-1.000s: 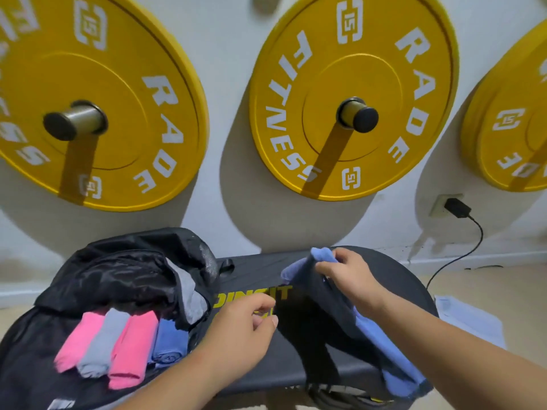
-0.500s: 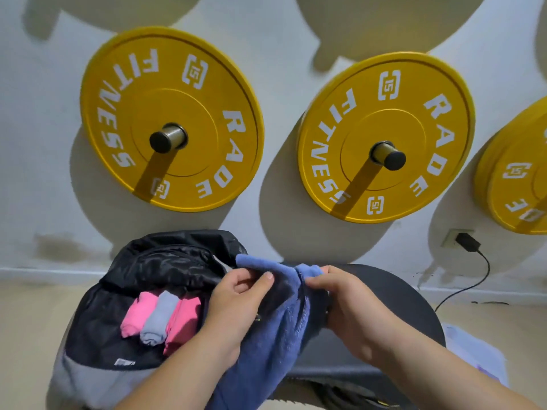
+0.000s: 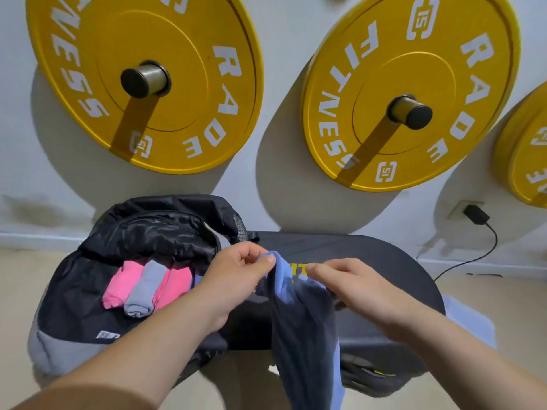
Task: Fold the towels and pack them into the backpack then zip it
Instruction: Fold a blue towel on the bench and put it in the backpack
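Blue towel held above the bench, just right of the open backpack.
My left hand pinches the towel's top corner between thumb and forefinger. My right hand curls its fingers over the other upper edge, but it is blurred and I cannot tell the grip. The cloth hangs past the bench front. Inside the backpack a pink roll, a grey roll and a second pink roll lie side by side.

A blue towel between left hand and right hand above black bench, open backpack beside
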A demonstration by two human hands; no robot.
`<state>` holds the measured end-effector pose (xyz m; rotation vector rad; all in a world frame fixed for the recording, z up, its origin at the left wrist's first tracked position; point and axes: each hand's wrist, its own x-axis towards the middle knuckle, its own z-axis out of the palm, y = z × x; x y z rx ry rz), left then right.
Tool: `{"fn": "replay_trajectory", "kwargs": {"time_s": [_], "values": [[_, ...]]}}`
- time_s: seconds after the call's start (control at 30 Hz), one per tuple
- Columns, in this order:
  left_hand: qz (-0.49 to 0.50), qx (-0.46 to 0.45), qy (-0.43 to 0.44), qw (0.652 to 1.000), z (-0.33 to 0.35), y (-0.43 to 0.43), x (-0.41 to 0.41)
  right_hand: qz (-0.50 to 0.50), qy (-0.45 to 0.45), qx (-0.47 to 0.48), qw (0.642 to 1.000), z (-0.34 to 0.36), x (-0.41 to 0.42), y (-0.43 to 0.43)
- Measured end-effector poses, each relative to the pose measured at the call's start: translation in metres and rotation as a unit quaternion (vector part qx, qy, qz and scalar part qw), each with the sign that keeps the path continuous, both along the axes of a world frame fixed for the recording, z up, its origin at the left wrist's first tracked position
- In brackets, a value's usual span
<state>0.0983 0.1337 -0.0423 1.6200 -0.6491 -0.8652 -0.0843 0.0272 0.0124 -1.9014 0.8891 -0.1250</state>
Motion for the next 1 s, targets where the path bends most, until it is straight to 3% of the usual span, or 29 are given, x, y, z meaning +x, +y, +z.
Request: {"fn": "replay_trajectory", "kwargs": {"time_s": [0.03,0.1,0.3,0.57,0.8,1.0], "values": [[-0.005,-0.012,-0.018,1.0,0.001,0.001,0.0,0.003,0.033,-0.06,0.998,-0.005,0.0,-0.004],[-0.044,-0.034,-0.046,0.997,0.005,0.003,-0.005,-0.004,0.009,-0.135,0.991,-0.013,0.0,-0.009],[-0.12,-0.066,-0.105,0.985,0.023,0.008,-0.024,0.126,-0.097,-0.048,0.986,-0.019,0.005,-0.005],[-0.037,-0.065,-0.092,0.993,0.025,0.013,-0.016,0.012,-0.178,-0.038,0.983,-0.02,0.01,-0.006],[-0.13,0.005,-0.111,0.985,0.017,0.016,-0.022,-0.038,-0.244,0.051,0.968,-0.011,0.01,-0.002],[-0.137,0.0,-0.123,0.983,0.012,0.008,-0.02,-0.031,-0.245,-0.022,0.969,-0.014,0.009,-0.006]]}}
